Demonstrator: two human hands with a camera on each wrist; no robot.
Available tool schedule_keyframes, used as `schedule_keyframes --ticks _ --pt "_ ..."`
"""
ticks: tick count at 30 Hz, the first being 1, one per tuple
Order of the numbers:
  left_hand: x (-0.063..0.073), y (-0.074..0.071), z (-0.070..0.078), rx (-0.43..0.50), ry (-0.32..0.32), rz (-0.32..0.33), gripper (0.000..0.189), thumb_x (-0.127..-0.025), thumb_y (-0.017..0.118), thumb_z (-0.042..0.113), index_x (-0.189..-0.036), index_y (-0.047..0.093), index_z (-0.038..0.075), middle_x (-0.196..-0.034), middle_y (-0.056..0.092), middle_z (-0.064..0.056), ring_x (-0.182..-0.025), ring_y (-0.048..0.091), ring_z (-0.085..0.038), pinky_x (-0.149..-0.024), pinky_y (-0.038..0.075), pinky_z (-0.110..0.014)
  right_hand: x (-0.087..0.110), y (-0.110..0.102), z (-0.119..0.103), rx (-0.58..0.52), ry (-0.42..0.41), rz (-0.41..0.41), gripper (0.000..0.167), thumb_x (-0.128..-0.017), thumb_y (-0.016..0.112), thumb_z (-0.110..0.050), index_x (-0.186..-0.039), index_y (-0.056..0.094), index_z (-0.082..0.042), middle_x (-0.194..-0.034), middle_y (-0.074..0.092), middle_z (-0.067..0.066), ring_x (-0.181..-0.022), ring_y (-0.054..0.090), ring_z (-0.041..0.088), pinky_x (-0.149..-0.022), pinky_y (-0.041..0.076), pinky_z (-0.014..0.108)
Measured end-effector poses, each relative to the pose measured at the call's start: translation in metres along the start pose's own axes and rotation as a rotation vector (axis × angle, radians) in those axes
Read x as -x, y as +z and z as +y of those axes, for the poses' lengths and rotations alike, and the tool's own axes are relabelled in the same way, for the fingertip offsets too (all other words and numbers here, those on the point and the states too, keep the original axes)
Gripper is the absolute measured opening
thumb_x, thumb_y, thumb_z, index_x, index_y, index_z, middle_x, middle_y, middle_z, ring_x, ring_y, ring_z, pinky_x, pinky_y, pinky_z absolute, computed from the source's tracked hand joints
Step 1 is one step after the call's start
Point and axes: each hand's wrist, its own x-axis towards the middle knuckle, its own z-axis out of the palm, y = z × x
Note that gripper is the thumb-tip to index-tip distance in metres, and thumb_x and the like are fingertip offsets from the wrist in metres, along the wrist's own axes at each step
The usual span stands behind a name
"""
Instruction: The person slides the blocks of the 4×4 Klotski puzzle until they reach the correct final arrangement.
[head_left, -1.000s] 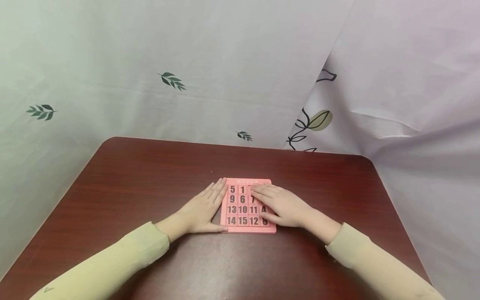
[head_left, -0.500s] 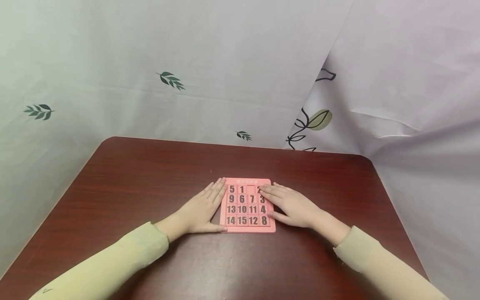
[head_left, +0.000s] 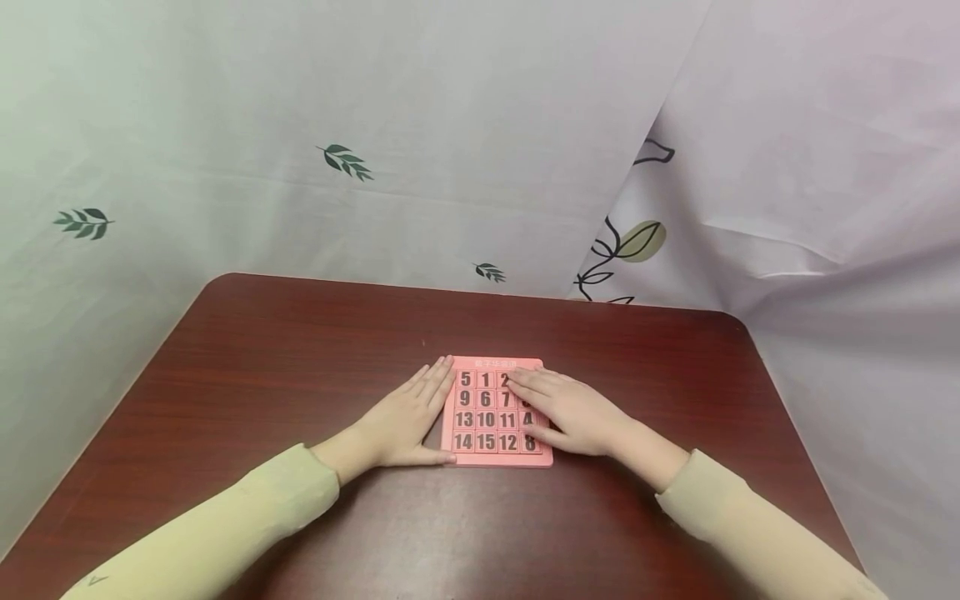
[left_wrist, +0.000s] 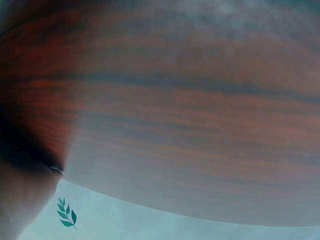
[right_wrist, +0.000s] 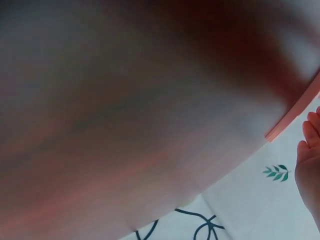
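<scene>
A pink sliding number puzzle [head_left: 487, 459] lies flat on the table in the head view, its tiles marked with black numbers. My left hand [head_left: 405, 422] rests along its left edge, fingers straight, with the thumb at the near left corner. Over the right side stretches my right hand [head_left: 573, 414]; its straight fingertips touch the top row beside the 2 tile [head_left: 504, 380], which sits right of the 1 tile [head_left: 485, 380]. The fingers cover the top right corner and part of the right column. The right wrist view catches the puzzle's edge [right_wrist: 295, 112] near curled-looking fingertips.
The dark red-brown wooden table [head_left: 300, 333] has rounded far corners. Behind it hangs a pale curtain [head_left: 450, 125] with leaf prints, and more cloth [head_left: 840, 208] drapes along the right side.
My right hand first drew right, uncovering a gap in the top row with the 2 tile right of it. It then moved left, and the 2 tile slid into that gap. The left hand stayed put.
</scene>
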Motion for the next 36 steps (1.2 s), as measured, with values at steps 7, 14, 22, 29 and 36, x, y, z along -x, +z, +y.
schedule_keyframes --ticks 7,14,22,29,36 --pt "0.001 0.000 0.000 0.010 -0.005 -0.004 0.125 -0.087 0.061 0.080 -0.164 0.023 -0.012 -0.174 0.017 -0.032 -0.164 0.020 -0.041 -0.135 0.025 -0.049 0.027 0.002 -0.002 0.021 -0.051 0.053 0.068 -0.100 0.070 -0.041 -0.155 0.053 -0.005 -0.162 0.053 0.010 -0.152 0.050 0.031 -0.124 0.042 0.054" --pt "0.002 0.000 0.000 -0.002 -0.004 -0.001 0.125 -0.088 0.061 0.080 -0.163 0.024 -0.012 -0.174 0.017 -0.032 -0.164 0.022 -0.042 -0.134 0.026 -0.049 0.036 0.004 -0.003 0.056 -0.103 0.077 0.065 -0.101 0.070 -0.041 -0.153 0.056 -0.005 -0.160 0.056 0.010 -0.150 0.052 0.028 -0.123 0.043 0.053" --pt "0.001 0.002 0.000 0.005 -0.001 -0.002 0.126 -0.087 0.060 0.081 -0.164 0.023 -0.011 -0.174 0.016 -0.032 -0.164 0.020 -0.041 -0.135 0.025 -0.049 0.027 0.002 0.001 0.077 -0.075 0.051 0.063 -0.101 0.068 -0.041 -0.153 0.057 -0.005 -0.158 0.058 0.010 -0.150 0.052 0.031 -0.124 0.043 0.053" --pt "0.000 0.001 0.000 0.000 0.003 -0.006 0.125 -0.088 0.060 0.081 -0.164 0.024 -0.011 -0.174 0.016 -0.032 -0.164 0.020 -0.041 -0.134 0.026 -0.049 0.028 0.001 0.000 0.067 -0.110 0.049 0.061 -0.101 0.069 -0.039 -0.151 0.059 -0.005 -0.158 0.059 0.009 -0.148 0.055 0.027 -0.123 0.044 0.051" --pt "0.000 -0.001 0.000 0.009 -0.002 -0.002 0.126 -0.087 0.062 0.080 -0.164 0.023 -0.011 -0.174 0.016 -0.032 -0.164 0.020 -0.042 -0.135 0.025 -0.048 0.021 0.000 0.004 0.060 -0.048 0.004 0.065 -0.102 0.066 -0.039 -0.157 0.052 -0.005 -0.163 0.053 0.010 -0.152 0.050 0.028 -0.126 0.041 0.051"
